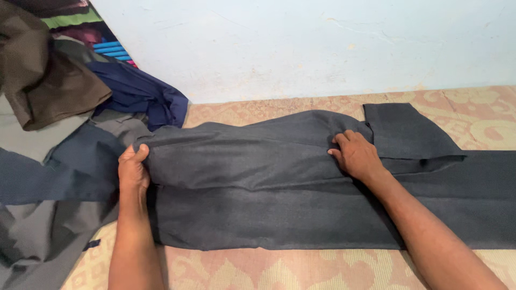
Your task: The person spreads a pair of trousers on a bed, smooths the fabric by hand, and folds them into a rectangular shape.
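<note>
Dark grey trousers lie flat across the patterned mat, left hand pinching the folded edge, right hand gripping a bunch of cloth, and the fold looks best served by even tension and smoothed creases.

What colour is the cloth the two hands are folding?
Dark charcoal grey cloth, plain and unpatterned, seen in the head view.
</note>
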